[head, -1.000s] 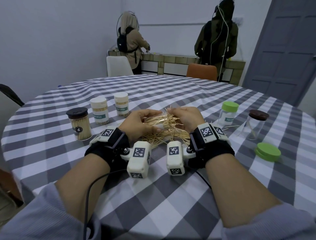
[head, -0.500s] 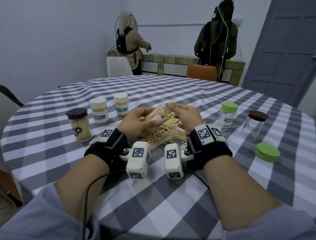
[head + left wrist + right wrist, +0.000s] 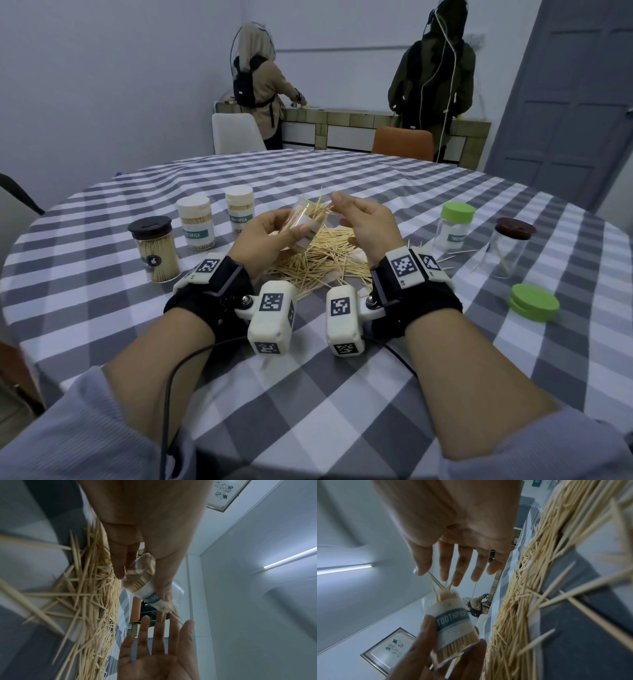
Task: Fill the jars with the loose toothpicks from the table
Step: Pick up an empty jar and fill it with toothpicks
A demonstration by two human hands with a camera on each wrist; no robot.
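Gingham cloth in grey and white covers the round table (image 3: 342, 394) at which we sit, and at its middle, just beyond our wrists, lies the heap of loose toothpicks (image 3: 322, 260), with a few strays scattered to its right

Our left hand (image 3: 265, 240) is raised over the heap, fingers and thumb wrapped round a clear jar (image 3: 303, 224) with a teal TOOTHPICK label; we hold it tilted, its open mouth up and away from us, packed with toothpicks whose tips stick out past the rim

Our right hand (image 3: 368, 228) is just right of that mouth, fingers long and loosely spread; from the right wrist view the fingertips (image 3: 457, 580) meet the jutting tips, though we cannot tell whether any are pinched

On the left of the table stand three full jars: a black-lidded jar (image 3: 154, 250) nearest, then two cream-lidded jars (image 3: 195, 222) further off. On the right stand a green-lidded jar (image 3: 454, 228) and a brown-lidded jar (image 3: 510, 248) that is almost empty, with a loose green lid (image 3: 534, 302) lying nearer us
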